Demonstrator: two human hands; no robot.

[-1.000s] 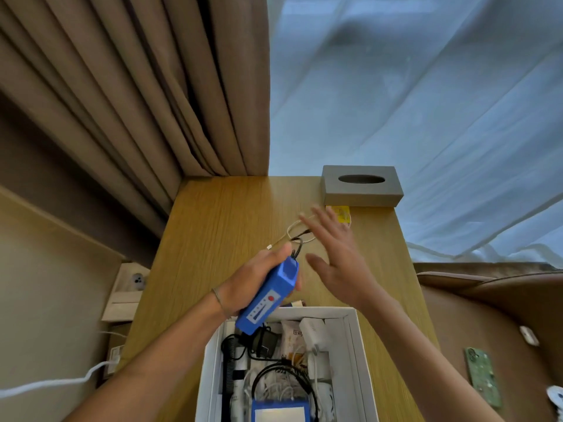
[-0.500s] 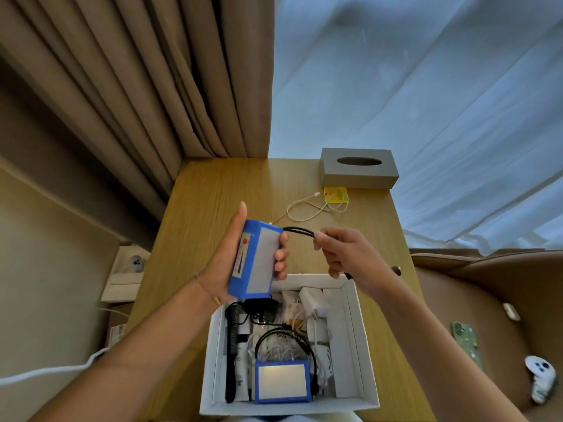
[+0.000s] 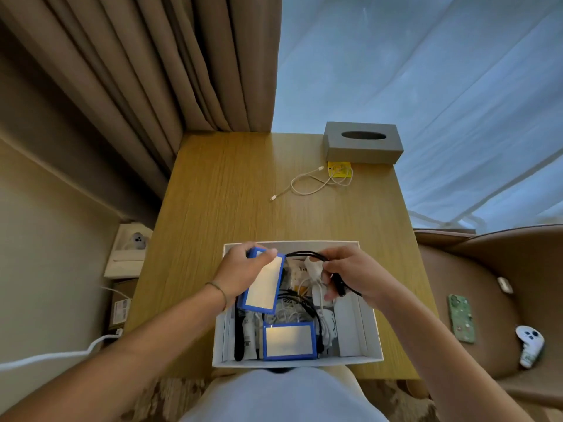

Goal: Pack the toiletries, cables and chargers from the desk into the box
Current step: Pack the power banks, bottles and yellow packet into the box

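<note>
A white box (image 3: 370, 330) sits at the near edge of the wooden desk (image 3: 231, 190). Over its far half, my left hand (image 3: 240, 271) grips a blue-edged battery pack (image 3: 264, 284) with a pale face. Its black cable (image 3: 304, 254) runs right to my right hand (image 3: 350, 274), which holds the cable and its black plug. A second blue pack (image 3: 289, 341), a black comb-like item (image 3: 239, 330), white chargers and cables lie in the box. A white cable (image 3: 307, 184) and a yellow packet (image 3: 339, 169) lie on the desk's far part.
A grey tissue box (image 3: 362, 143) stands at the desk's far right corner. Curtains hang behind the desk. On the brown chair to the right lie a green phone (image 3: 460, 318) and a white controller (image 3: 529, 345). A wall socket (image 3: 137, 240) is at the left.
Both hands have come down and toward me with the blue pack and its cable, from above the desk to over the box. The view has tilted downward.
</note>
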